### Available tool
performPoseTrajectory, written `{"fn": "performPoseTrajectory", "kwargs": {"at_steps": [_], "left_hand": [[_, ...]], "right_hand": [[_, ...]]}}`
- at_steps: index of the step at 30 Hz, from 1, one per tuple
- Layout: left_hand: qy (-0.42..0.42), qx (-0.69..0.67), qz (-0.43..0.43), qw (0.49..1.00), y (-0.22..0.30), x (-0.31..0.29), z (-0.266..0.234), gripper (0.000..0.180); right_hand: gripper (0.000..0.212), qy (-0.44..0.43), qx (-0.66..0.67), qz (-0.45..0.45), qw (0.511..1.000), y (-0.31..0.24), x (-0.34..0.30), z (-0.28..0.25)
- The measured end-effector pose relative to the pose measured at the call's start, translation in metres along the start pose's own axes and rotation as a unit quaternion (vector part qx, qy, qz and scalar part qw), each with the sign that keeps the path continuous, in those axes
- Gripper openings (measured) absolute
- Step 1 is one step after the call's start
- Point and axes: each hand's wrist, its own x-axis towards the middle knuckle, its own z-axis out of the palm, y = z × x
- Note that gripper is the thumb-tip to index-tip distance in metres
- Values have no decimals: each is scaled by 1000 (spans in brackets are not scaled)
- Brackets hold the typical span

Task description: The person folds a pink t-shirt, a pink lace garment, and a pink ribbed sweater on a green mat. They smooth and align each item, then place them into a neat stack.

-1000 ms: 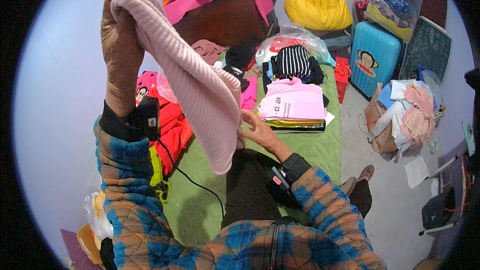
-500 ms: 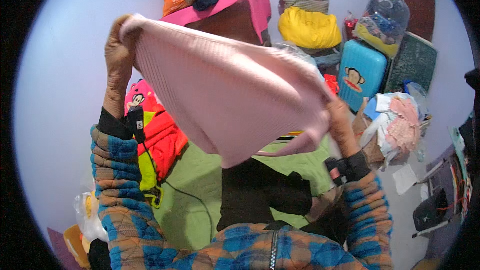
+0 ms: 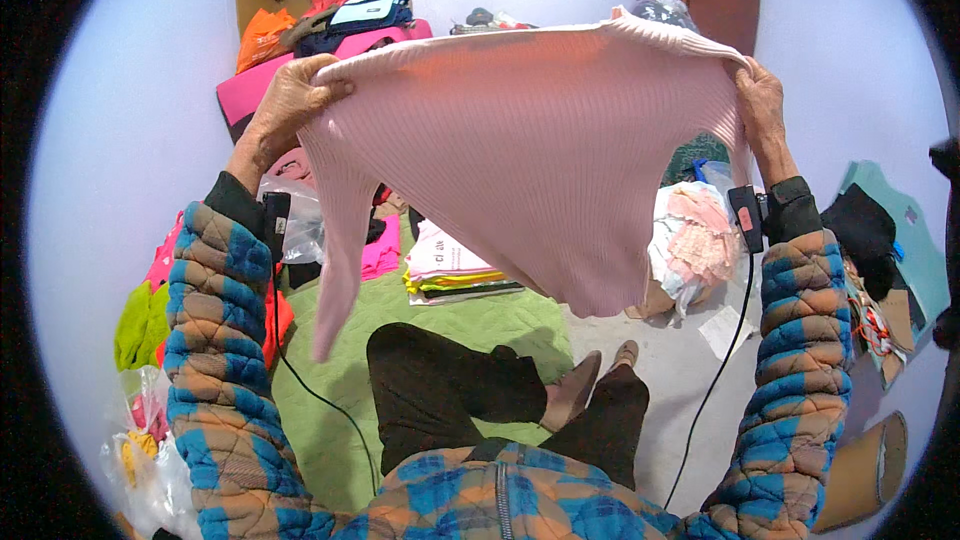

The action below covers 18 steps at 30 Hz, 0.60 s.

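A pale pink ribbed sweater [image 3: 520,150] hangs stretched out in the air before me, its upper edge nearly level. Near its left shoulder, my left hand [image 3: 298,103] is closed on the knit, thumb on the near side. My right hand [image 3: 762,112] pinches the opposite shoulder. One sleeve dangles below my left hand; the other hangs beside my right hand, partly hidden. Behind the sweater's lower edge, a stack of folded clothes [image 3: 455,275] lies on a green quilted mat [image 3: 500,325], its far part partly covered from sight.
White and pink clothes [image 3: 698,240] are heaped at the right beyond the mat. Red and lime garments [image 3: 145,325] and a clear plastic bag [image 3: 150,470] lie at left. A blue bag [image 3: 370,5] and an orange bag [image 3: 265,38] rest on pink-covered furniture [image 3: 245,90]. Cardboard [image 3: 862,475] stands at right.
The sweater has gone from slanted and bunched at the right to spread wide and level, with its sleeves hanging. My right hand has risen and moved outward. The view has shifted too.
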Motion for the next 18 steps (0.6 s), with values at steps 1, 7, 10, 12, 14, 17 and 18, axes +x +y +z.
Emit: {"fn": "performPoseTrajectory", "kwargs": {"at_steps": [1,7,10,12,14,17,18], "left_hand": [[-1,3,2,1000,4,5,1,22],[-42,-88,-16,995,-2,4,5,23],[-47,-62,-2,997,-8,2,3,19],[-33,-2,-6,999,-11,2,0,15],[-12,62,21,998,-14,1,-2,13],[46,118,62,990,-21,3,-6,12],[73,127,72,987,-25,4,-8,13]], "right_hand": [[21,-13,-16,8,1000,-2,1,-9],[20,-24,-88,-4,996,17,-12,-30],[22,-51,-44,20,998,30,-18,-27],[23,-59,-32,24,997,34,-21,-23],[23,-56,-35,5,998,33,-26,-18],[23,-48,-65,8,997,22,-30,-9],[23,-52,-70,-12,996,17,-31,-6]]}}
